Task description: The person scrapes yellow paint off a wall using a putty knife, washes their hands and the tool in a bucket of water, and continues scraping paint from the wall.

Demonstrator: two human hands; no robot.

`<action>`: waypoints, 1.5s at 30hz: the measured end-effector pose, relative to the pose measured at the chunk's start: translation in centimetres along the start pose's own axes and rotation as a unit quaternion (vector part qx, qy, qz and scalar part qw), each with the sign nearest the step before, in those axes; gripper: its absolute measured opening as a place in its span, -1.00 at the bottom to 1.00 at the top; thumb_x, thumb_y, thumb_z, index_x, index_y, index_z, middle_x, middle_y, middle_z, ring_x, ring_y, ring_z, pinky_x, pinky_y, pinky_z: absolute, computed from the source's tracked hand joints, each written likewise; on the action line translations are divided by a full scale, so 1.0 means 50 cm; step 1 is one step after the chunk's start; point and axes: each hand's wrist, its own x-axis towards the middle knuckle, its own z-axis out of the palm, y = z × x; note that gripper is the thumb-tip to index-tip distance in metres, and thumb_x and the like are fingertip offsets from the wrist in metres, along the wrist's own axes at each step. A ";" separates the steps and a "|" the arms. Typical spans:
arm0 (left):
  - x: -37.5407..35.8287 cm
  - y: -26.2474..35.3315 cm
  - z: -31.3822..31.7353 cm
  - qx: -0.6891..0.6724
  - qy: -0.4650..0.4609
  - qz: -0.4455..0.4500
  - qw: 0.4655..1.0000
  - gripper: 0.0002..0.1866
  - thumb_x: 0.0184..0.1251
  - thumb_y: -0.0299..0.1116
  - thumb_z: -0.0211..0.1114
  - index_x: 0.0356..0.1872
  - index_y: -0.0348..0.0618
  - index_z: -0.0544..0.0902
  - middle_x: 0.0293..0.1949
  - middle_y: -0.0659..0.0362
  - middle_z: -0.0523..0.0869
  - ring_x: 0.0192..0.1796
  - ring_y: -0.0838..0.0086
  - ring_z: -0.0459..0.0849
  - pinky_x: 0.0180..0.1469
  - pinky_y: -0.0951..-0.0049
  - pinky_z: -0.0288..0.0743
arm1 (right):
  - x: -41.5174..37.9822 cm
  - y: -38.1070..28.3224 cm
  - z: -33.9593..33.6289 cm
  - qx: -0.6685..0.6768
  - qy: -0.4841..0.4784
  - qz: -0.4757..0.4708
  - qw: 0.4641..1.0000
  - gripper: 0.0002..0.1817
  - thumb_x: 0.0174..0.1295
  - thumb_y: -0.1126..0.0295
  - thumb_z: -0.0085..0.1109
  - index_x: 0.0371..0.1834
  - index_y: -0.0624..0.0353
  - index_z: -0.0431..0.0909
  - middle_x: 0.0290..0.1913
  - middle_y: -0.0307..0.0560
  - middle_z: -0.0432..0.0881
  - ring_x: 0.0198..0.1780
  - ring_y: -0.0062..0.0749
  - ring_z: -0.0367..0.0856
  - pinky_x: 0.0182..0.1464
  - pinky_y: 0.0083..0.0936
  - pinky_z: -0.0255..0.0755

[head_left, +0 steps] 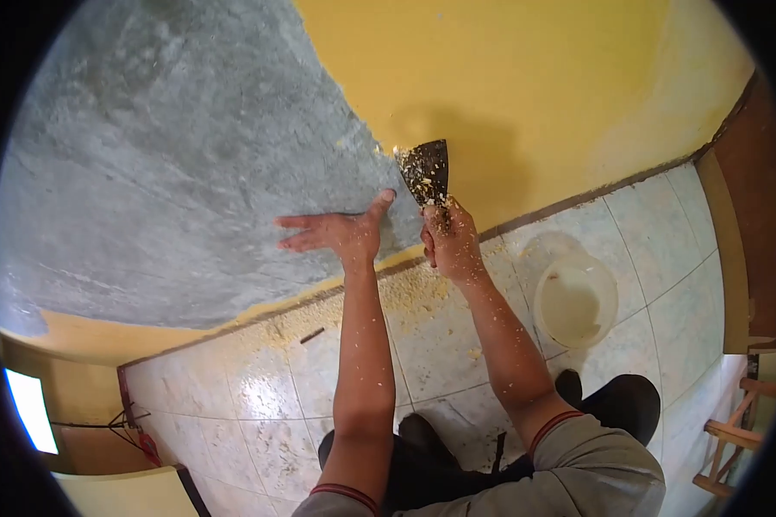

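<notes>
the right hand [457, 246] is closed around the handle of a scraper [427, 172], whose dark, flake-speckled blade points away from the person at the border between grey bare wall [190, 155] and yellow paint [509, 69]. the grip sits close to the blade, probably for firm control of its angle; whether the whole edge touches the wall cannot be told. the left hand [341, 237] is open and holds nothing; its fingers spread over the grey part, thumb toward the scraper, apparently to steady the leaning body while leaving the blade free.

yellow flakes [418, 293] lie thickly on the tiled floor [664, 233] along the foot of the wall, and some cling to both forearms. a pale bucket [611, 302] stands to the right, just beside the right forearm, where it could hinder a wide swing of the elbow. a small dark stick [312, 335] lies left of the left forearm. dark shoes [422, 435] occupy the near floor, limiting foot room. a wooden frame [733, 433] stands at the near right, well apart from the hands.
</notes>
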 end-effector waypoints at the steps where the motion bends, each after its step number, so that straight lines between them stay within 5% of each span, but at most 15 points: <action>1: -0.006 0.004 -0.007 -0.003 0.000 -0.003 1.000 0.92 -0.57 0.33 0.74 0.38 -0.37 -0.78 0.29 -0.73 -0.74 0.42 -0.58 -0.77 0.37 -0.55 -0.62 | -0.015 0.006 0.006 0.006 0.004 -0.004 1.000 -0.67 0.52 0.08 0.06 -0.23 0.12 0.43 -0.67 -0.33 0.37 -0.71 -0.65 0.33 -0.67 -0.60 0.25; 4: -0.003 0.016 -0.016 -0.016 -0.019 -0.016 1.000 0.91 -0.55 0.34 0.73 0.38 -0.37 -0.78 0.28 -0.74 -0.75 0.41 -0.57 -0.79 0.37 -0.54 -0.63 | -0.026 0.006 0.016 0.012 0.013 -0.006 1.000 -0.66 0.52 0.07 0.06 -0.18 0.16 0.46 -0.67 -0.30 0.37 -0.73 -0.64 0.32 -0.70 -0.62 0.25; 6: 0.002 -0.007 0.004 0.006 0.030 0.055 0.998 0.90 -0.54 0.32 0.74 0.39 -0.35 -0.77 0.27 -0.73 -0.77 0.40 -0.56 -0.81 0.36 -0.56 -0.61 | -0.016 -0.013 0.018 -0.032 0.020 -0.047 0.998 -0.66 0.52 0.07 0.06 -0.18 0.15 0.44 -0.67 -0.29 0.38 -0.74 -0.63 0.33 -0.71 -0.61 0.25; 11: -0.008 0.001 -0.003 -0.034 0.020 0.024 0.999 0.91 -0.56 0.28 0.76 0.40 -0.31 -0.77 0.27 -0.71 -0.79 0.41 -0.54 -0.81 0.35 -0.57 -0.64 | -0.011 -0.023 0.030 -0.004 0.009 -0.058 0.998 -0.68 0.52 0.06 0.05 -0.23 0.07 0.38 -0.69 -0.33 0.35 -0.74 -0.64 0.30 -0.70 -0.60 0.24; 18: -0.001 -0.013 0.013 -0.034 0.032 0.040 0.998 0.90 -0.56 0.23 0.78 0.42 -0.28 -0.76 0.27 -0.69 -0.81 0.40 -0.54 -0.84 0.33 -0.60 -0.59 | -0.015 -0.060 0.045 -0.005 0.018 0.031 0.999 -0.68 0.52 0.09 0.05 -0.21 0.12 0.43 -0.68 -0.31 0.38 -0.76 -0.62 0.32 -0.73 -0.58 0.23; 23: -0.002 0.015 -0.007 -0.036 0.009 -0.001 0.999 0.90 -0.57 0.22 0.79 0.42 -0.27 -0.76 0.28 -0.69 -0.80 0.41 -0.52 -0.84 0.34 -0.58 -0.61 | -0.044 -0.007 0.047 0.006 0.033 -0.014 0.999 -0.65 0.51 0.06 0.05 -0.23 0.14 0.44 -0.69 -0.30 0.38 -0.75 -0.60 0.36 -0.72 -0.58 0.23; 27: 0.000 0.007 0.003 -0.023 0.005 -0.022 0.999 0.92 -0.60 0.19 0.80 0.41 -0.26 -0.77 0.31 -0.66 -0.79 0.42 -0.49 -0.84 0.38 -0.54 -0.58 | 0.011 -0.112 0.080 -0.035 -0.015 -0.086 0.996 -0.55 0.51 -0.03 0.01 -0.31 0.16 0.43 -0.73 -0.29 0.35 -0.76 -0.60 0.35 -0.73 -0.58 0.21; 37: -0.013 0.009 -0.003 -0.016 -0.009 -0.041 0.999 0.92 -0.61 0.22 0.79 0.41 -0.27 -0.77 0.32 -0.65 -0.78 0.43 -0.50 -0.81 0.37 -0.54 -0.62 | -0.003 -0.100 0.059 -0.033 0.023 -0.031 0.999 -0.63 0.51 0.01 0.05 -0.16 0.14 0.42 -0.67 -0.27 0.38 -0.76 -0.59 0.32 -0.75 -0.58 0.21; 40: -0.007 0.012 0.000 -0.025 0.023 0.000 0.999 0.90 -0.59 0.24 0.78 0.43 -0.28 -0.74 0.32 -0.66 -0.78 0.42 -0.50 -0.82 0.35 -0.56 -0.62 | -0.026 -0.081 0.047 -0.024 -0.009 -0.073 0.997 -0.64 0.50 0.02 0.07 -0.16 0.12 0.41 -0.66 -0.27 0.37 -0.77 -0.58 0.31 -0.75 -0.58 0.21; 42: -0.010 0.011 -0.005 -0.031 0.049 0.054 0.997 0.88 -0.56 0.22 0.78 0.44 -0.29 -0.72 0.31 -0.67 -0.78 0.41 -0.53 -0.82 0.33 -0.59 -0.62 | -0.049 -0.080 0.059 -0.001 0.025 -0.008 1.000 -0.64 0.49 0.01 0.10 -0.16 0.12 0.41 -0.66 -0.27 0.37 -0.77 -0.58 0.30 -0.74 -0.59 0.22; 45: -0.011 0.015 -0.009 -0.039 0.010 0.008 0.999 0.88 -0.56 0.26 0.76 0.44 -0.29 -0.71 0.29 -0.70 -0.78 0.40 -0.55 -0.83 0.32 -0.61 -0.63 | -0.019 -0.136 0.080 -0.011 0.012 -0.030 0.999 -0.65 0.49 0.04 0.10 -0.18 0.13 0.41 -0.67 -0.27 0.35 -0.78 -0.57 0.29 -0.74 -0.58 0.21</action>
